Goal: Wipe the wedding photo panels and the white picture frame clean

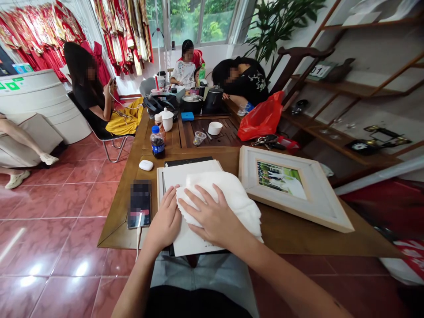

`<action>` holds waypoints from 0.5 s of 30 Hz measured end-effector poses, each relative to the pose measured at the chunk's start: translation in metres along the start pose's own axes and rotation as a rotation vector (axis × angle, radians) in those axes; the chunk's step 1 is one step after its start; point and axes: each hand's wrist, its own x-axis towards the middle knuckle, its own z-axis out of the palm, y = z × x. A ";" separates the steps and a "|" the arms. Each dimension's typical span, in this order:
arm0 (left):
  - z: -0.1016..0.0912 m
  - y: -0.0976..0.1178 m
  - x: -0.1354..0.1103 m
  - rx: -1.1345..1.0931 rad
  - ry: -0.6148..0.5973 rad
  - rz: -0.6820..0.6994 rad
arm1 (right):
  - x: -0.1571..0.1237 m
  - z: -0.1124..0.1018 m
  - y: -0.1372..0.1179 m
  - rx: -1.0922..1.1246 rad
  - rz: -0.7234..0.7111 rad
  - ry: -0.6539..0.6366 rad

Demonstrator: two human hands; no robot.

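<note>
A folded white cloth (236, 198) lies over a flat white board or album (195, 242) at the table's front edge. My right hand (212, 216) rests on the cloth with its fingers spread. At the board's left side, my left hand (166, 221) lies flat, its fingertips close to the cloth's edge. Neither hand grips anything that shows. A dark flat edge (188, 161) sticks out behind the board. Much of the board is hidden under the cloth and hands.
Right of the board lies a framed photo (318, 201). A charging phone (139, 205), an earbud case (146, 165) and a cola bottle (157, 143) stand left. Behind are a red plastic bag (261, 117), a white bowl (215, 128) and a kettle (213, 99). Several people sit around.
</note>
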 end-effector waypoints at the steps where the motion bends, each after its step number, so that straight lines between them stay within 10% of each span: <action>1: 0.000 0.000 0.000 -0.002 0.004 0.002 | 0.000 0.000 0.002 0.011 -0.013 -0.016; 15: 0.002 0.000 0.000 0.013 -0.003 -0.042 | -0.039 -0.005 0.057 0.015 0.141 -0.044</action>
